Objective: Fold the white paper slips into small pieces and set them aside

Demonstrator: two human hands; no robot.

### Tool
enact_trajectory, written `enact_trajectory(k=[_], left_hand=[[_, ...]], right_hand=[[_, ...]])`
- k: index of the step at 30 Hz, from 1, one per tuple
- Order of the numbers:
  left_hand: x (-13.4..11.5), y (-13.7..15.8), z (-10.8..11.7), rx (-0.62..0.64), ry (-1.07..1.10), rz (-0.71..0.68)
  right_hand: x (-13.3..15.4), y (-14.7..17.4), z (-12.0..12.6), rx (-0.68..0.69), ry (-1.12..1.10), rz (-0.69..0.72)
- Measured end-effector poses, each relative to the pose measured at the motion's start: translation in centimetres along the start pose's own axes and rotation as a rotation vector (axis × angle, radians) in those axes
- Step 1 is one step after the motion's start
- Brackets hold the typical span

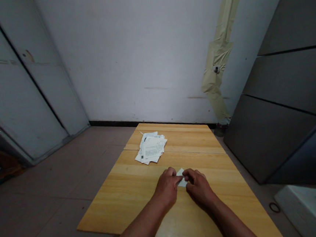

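The small, pale piece of paper (pixel 182 183) is in the lower centre of the frame, on the yellow-brown wooden worktop (pixel 121 203). The left hand (pixel 166 186) is mostly curled, with its forefinger extended over the paper. The right hand (pixel 198 185) has its fingers bent at the paper's right side. Whether either hand grips it, I cannot tell. Left of the frame's centre, slightly lower, lies an uneven pile of white printed sheets (pixel 153 148).

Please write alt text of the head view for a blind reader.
A person's left hand and right hand handle a small white paper on a wooden table; a pile of printed sheets lies beyond, to the left.
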State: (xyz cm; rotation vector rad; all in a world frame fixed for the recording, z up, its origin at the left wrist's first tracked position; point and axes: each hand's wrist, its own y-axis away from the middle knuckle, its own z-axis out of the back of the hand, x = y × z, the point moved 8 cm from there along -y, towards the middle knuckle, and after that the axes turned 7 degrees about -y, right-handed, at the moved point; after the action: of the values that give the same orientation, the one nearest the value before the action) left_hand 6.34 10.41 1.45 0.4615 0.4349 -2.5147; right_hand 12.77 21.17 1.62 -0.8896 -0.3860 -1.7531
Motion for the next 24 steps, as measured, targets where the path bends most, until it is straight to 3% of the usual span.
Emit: enact_trajectory(k=[12,24], left_hand=[[-1.0,1.1,0.5,0.083,-0.212,-0.011],[-1.9,1.9,1.9,0.020,-0.308,-0.035]], right_hand=[[0.0,0.3,-0.3,-0.044,0.038,0.060],[-0.2,-0.1,0.5,-0.113,-0.019,0.076]])
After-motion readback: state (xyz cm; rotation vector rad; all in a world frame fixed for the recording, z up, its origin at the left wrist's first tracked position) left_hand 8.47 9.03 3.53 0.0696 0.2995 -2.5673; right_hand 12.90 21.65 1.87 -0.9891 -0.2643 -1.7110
